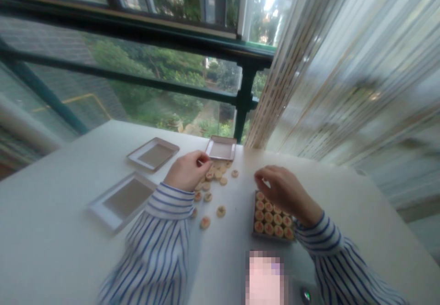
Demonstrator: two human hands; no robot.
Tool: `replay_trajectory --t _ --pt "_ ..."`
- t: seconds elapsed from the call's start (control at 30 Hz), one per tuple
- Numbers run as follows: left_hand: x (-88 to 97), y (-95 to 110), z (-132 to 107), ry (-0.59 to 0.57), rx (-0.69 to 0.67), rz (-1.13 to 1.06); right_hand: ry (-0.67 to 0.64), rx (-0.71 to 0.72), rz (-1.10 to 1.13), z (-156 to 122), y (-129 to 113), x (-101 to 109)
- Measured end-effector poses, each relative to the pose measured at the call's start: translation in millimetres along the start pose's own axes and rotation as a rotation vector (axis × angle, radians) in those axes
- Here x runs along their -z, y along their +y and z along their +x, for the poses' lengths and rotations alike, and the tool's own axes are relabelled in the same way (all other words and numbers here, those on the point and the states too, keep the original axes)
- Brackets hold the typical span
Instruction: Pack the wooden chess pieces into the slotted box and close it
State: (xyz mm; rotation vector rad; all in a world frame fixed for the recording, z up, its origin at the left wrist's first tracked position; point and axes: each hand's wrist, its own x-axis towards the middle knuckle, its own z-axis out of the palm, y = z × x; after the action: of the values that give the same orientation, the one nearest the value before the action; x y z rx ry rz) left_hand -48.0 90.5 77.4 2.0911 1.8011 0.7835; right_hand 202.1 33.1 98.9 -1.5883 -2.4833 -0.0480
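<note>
My left hand (pixel 187 171) reaches over a loose heap of round wooden Chinese chess pieces (pixel 217 174), thumb and fingers drawn together. Whatever it pinches, if anything, is hidden. Some pieces lie apart nearer me, among them a red-marked one (pixel 205 222) and a dark-marked one (pixel 221 211). To the right, a box (pixel 273 238) holds rows of pieces showing red characters. Above its far side hovers my right hand (pixel 283 188), fingers curled towards the thumb; I cannot make out anything in them. This hand covers the box's far right part.
Two shallow trays or lids stand at the left, one farther back (pixel 153 153) and one nearer (pixel 123 201). Another shallow tray (pixel 221 148) sits at the table's back edge. A pixelated patch and a small dark object (pixel 305 295) are at the front. Window rails and a string curtain border the white table (pixel 51 204).
</note>
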Motion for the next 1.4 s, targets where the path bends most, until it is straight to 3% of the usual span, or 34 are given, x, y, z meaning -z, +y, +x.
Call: replay_trajectory --t 0.27,0.67,0.9,1.4 --pt "-12.2 -17.2 4.5 -0.081 0.032 0.250 0.064 0.073 0.044 33.1 -25.9 -9.3" --pt "-28.9 -24.8 7.3 -0.255 0.106 0.397 0.068 0.101 0.158 72.8 -30.5 -44.3" --pt "-42.2 -27.8 6.9 -0.236 0.064 0.430 0.020 0.091 0.137 79.2 -27.2 -55.6" --pt "-52.6 -28.5 8.3 -0.225 0.086 0.458 0.001 0.072 0.121 75.0 -22.6 -55.1"
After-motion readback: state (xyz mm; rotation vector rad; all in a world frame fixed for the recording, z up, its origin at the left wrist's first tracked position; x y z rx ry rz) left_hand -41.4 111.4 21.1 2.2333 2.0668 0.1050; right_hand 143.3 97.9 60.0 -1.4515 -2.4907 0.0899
